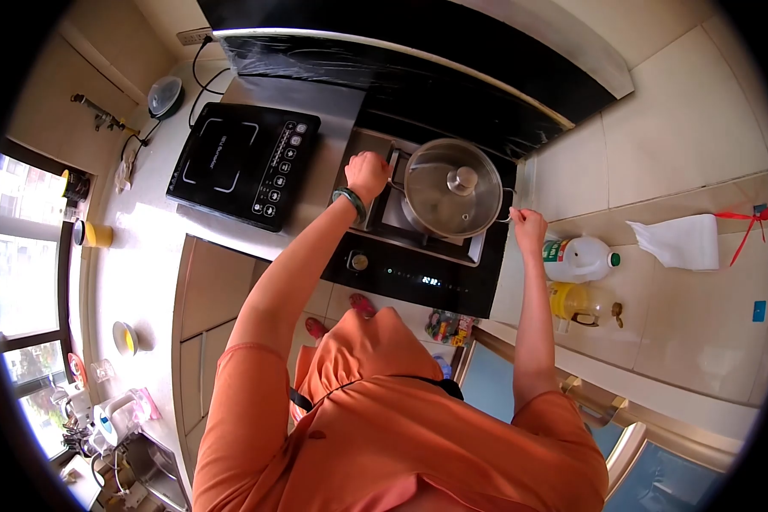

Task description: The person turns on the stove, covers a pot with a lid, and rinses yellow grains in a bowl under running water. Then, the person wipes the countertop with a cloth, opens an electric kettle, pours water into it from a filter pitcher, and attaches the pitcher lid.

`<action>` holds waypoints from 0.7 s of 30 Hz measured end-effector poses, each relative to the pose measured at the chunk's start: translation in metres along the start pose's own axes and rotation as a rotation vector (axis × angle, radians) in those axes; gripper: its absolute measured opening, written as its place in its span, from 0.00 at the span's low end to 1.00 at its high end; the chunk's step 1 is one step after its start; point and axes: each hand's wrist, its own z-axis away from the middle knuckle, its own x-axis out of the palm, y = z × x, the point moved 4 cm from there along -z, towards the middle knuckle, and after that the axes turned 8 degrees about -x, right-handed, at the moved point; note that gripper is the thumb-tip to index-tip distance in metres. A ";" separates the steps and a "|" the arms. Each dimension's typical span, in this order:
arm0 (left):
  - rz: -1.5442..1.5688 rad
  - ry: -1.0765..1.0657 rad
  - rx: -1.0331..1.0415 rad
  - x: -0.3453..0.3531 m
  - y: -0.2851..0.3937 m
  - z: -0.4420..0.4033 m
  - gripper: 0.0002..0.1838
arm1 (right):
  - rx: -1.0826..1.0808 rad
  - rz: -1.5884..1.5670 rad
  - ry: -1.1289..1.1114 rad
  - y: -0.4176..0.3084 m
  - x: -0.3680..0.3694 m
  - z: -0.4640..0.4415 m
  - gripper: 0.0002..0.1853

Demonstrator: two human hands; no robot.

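Listing, by clock-face from the pot, 12 o'clock at the top of the view:

Pot [445,213]: one, metal, two-handled, set over a burner of the black hob [384,286]. Covered by a clear lid [442,166] with a round knob [462,180] at its centre.

Left hand [369,175]: at 9 o'clock, fingers curled narrow on the pot's left handle. Banded bracelet [350,205] at the wrist.

Right hand [529,226]: at 4 o'clock, thumb and fingers pinched narrow on the right handle [504,217].

Hob fittings: control dial [358,261] at 8 o'clock; lit display [433,281] at 6 o'clock.

Portable cooktop [235,166]: at 9 o'clock, beyond the left hand, black, flat, with a column of marked buttons along its right side.

Lidded bowl [165,96]: between 9 and 10 o'clock, well apart, near a cable.

Yellow container [99,235]: at 9 o'clock, far out, beside the window [30,256].

Small dish [125,339]: at 8 o'clock, on the pale counter [149,282]; contents yellow, too small to identify.

White jug [580,258]: at 4 o'clock, green cap, near the right hand.

Yellow bottle [569,300]: between 4 and 5 o'clock, just beside the jug.

White sheet [683,243]: at 3 o'clock, against the tiled wall, near a red ribbon [753,222].

Red slippers [363,305]: at 7 o'clock, on the floor below.
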 end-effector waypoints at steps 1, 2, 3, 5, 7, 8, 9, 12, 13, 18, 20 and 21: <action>-0.009 -0.001 -0.005 -0.002 0.001 -0.001 0.07 | -0.003 0.006 0.004 -0.001 0.000 0.001 0.23; -0.018 -0.003 -0.008 -0.003 0.003 -0.001 0.07 | 0.001 0.007 0.004 -0.001 0.001 0.003 0.23; -0.017 -0.006 -0.007 -0.004 0.005 -0.001 0.07 | 0.000 0.019 0.009 -0.002 0.001 0.003 0.23; -0.032 0.050 0.040 -0.007 0.006 -0.001 0.08 | 0.000 0.023 0.023 -0.002 0.002 0.004 0.22; 0.010 0.020 0.058 -0.014 0.004 0.002 0.09 | 0.022 0.010 0.002 -0.002 0.001 0.005 0.23; 0.051 -0.007 0.078 -0.019 0.004 0.004 0.11 | 0.043 -0.004 -0.016 -0.002 0.000 0.007 0.24; 0.009 0.031 0.089 -0.025 0.005 0.008 0.10 | 0.046 -0.001 -0.014 0.000 -0.003 0.011 0.24; 0.063 0.160 0.127 -0.046 -0.006 0.039 0.09 | 0.049 0.204 -0.050 0.034 0.002 0.036 0.27; 0.134 0.199 0.145 -0.055 -0.015 0.057 0.08 | 0.083 0.195 -0.111 0.036 0.003 0.050 0.26; 0.354 0.265 0.004 -0.101 -0.083 0.196 0.07 | -0.103 -0.159 -0.427 -0.055 0.040 0.119 0.14; 0.356 0.312 -0.134 -0.103 -0.138 0.252 0.09 | -0.219 -0.145 -0.584 -0.130 0.068 0.134 0.11; 0.361 0.267 -0.282 -0.113 -0.156 0.282 0.09 | -0.305 -0.203 -0.641 -0.165 0.088 0.141 0.10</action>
